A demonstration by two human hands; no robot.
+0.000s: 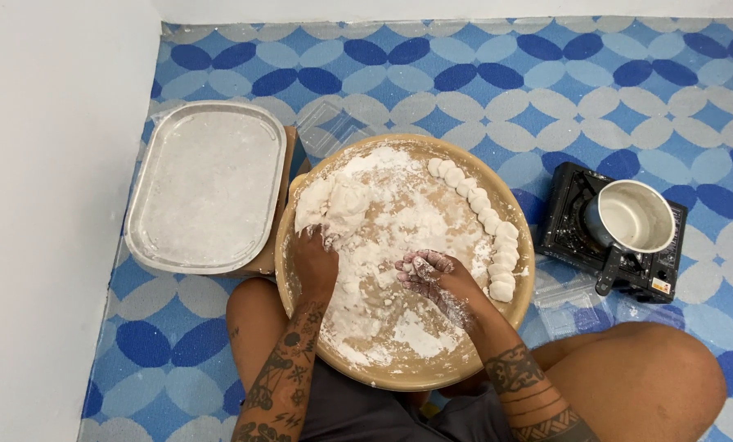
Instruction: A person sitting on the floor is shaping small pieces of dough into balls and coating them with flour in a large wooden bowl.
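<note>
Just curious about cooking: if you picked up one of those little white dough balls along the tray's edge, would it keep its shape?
Probably soft: the dough balls look hand-formed and slightly uneven, so a squeeze would likely dent one. The flour coating them probably keeps them from sticking. Being rounded, one might roll if nudged.

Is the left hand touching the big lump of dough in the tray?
Touching. The head view shows the left hand with its fingertips pressed into the lower edge of the dough lump on the floured round tray; no gap shows between them.
</note>
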